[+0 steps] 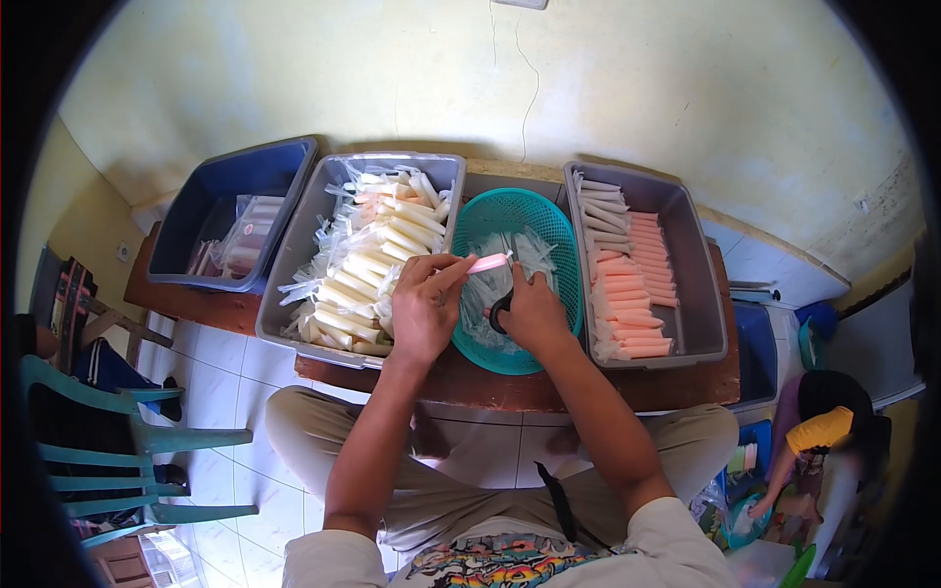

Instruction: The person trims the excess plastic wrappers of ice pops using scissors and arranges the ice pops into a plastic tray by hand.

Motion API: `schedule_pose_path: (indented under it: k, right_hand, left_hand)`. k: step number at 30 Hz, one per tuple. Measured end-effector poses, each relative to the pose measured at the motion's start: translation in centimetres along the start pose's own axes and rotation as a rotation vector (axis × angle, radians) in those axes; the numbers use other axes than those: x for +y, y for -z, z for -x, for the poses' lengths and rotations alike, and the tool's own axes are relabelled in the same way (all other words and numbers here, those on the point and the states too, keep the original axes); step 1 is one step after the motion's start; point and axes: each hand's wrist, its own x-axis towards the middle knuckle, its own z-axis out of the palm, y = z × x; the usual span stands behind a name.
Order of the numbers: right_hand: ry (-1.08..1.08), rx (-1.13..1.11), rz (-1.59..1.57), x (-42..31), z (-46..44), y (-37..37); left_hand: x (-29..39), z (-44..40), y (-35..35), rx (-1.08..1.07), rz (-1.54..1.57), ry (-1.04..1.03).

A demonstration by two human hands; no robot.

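Observation:
Over a green basket (515,202), my left hand (427,306) pinches a pink ice pop (486,264) in a clear plastic tube. My right hand (539,316) is closed around black-handled scissors (501,313), its fingertips beside the tube's far end. The scissor blades point away from me and partly blend with the plastic behind. Clear plastic scraps (480,294) lie in the basket. Left of it, a grey bin (284,294) is heaped with cream-coloured ice pops (392,235) with loose plastic ends. A grey bin (701,294) on the right holds rows of pink ice pops (627,304) and paler ones.
A dark blue bin (181,220) with wrapped packs stands far left on the wooden bench (510,392). Green plastic chairs (147,439) are at lower left. At lower right another person (828,431) bends over a basin (747,524). A wall (637,78) rises behind the bins.

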Motion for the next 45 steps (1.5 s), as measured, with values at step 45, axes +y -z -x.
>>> schedule_pose_path:
  k: [45]
  right_hand:
    - [0.441, 0.127, -0.224, 1.0, 1.4, 2.3]
  left_hand:
    - [1.3, 0.0, 0.1, 0.002, 0.03, -0.003]
